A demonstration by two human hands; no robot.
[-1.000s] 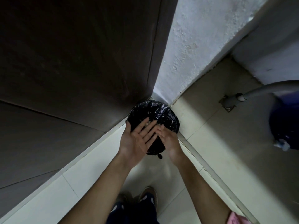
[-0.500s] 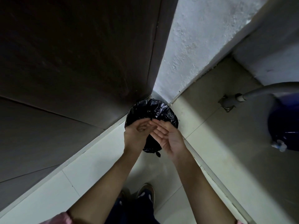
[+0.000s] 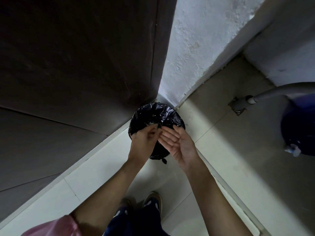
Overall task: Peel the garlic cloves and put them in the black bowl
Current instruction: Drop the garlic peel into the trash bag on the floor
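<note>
Neither garlic cloves nor a black bowl are in view. I stand over a bin lined with a crumpled black bag (image 3: 158,114) in the corner of the floor. My right hand (image 3: 179,145) is held palm up over the bin's near rim, fingers straight. My left hand (image 3: 144,140) is beside it, fingers curled, with the fingertips against the right hand's fingers. I see nothing held in either hand. A few pale flecks (image 3: 151,123) lie inside the bag.
A dark wooden door (image 3: 76,65) fills the left, and a rough white wall (image 3: 204,48) meets it behind the bin. To the right are a grey hose (image 3: 272,91) and a blue container (image 3: 300,130). My feet (image 3: 144,203) stand on pale floor tiles.
The left hand turned from palm up with straight fingers to curled fingers brushing the right hand. The right hand turned over, opened palm up and shifted right.
</note>
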